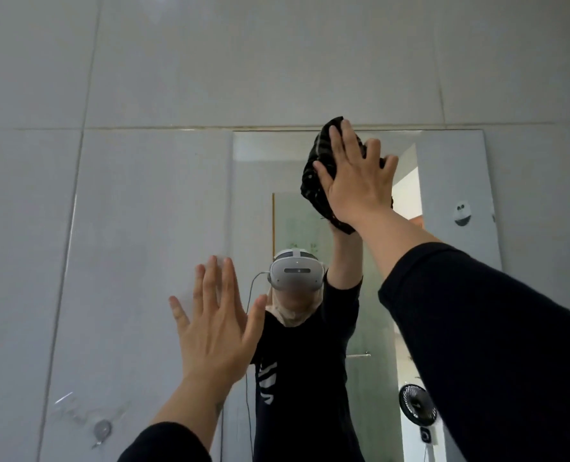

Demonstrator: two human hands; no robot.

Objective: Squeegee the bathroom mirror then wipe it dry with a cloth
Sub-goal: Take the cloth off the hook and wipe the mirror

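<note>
A frameless rectangular mirror (457, 168) hangs on the pale tiled wall. My right hand (357, 181) presses a bunched dark cloth (317, 171) flat against the glass close to the mirror's top edge, fingers spread over the cloth. My left hand (217, 325) is raised lower down by the mirror's left edge, palm forward, fingers apart, holding nothing. No squeegee is in view. The mirror reflects a person in a dark top wearing a headset.
Large grey-white wall tiles (143, 228) surround the mirror. A clear suction hook (102, 429) sticks to the tile at the lower left. A small black fan (417, 406) and a doorway show in the reflection at the lower right.
</note>
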